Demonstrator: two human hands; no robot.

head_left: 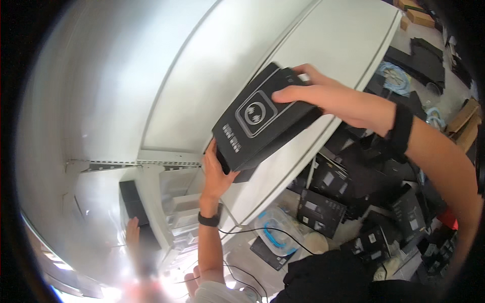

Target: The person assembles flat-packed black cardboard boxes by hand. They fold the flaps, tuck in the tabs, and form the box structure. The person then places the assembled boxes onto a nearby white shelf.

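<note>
A black cardboard box (283, 134) with a pale printed rounded-square emblem is held up at a tilt in front of a white shelf unit. My right hand (316, 91) grips its upper right end, with the thumb lying across the printed face. At the lower left end, my left hand (214, 174) is wrapped around the box from below, thumb under the near corner. Some of the fingers of both hands are hidden behind the box. A dark band sits on each wrist.
White shelf boards (333, 45) extend behind the box. The glossy panel at left seems to mirror a hand (133, 231) and a dark box. Many black boxes (321, 212) clutter the floor at right, with a clear blue-handled tub (278, 230), a pale blue cable coil (395, 78) and brown cardboard (464, 118).
</note>
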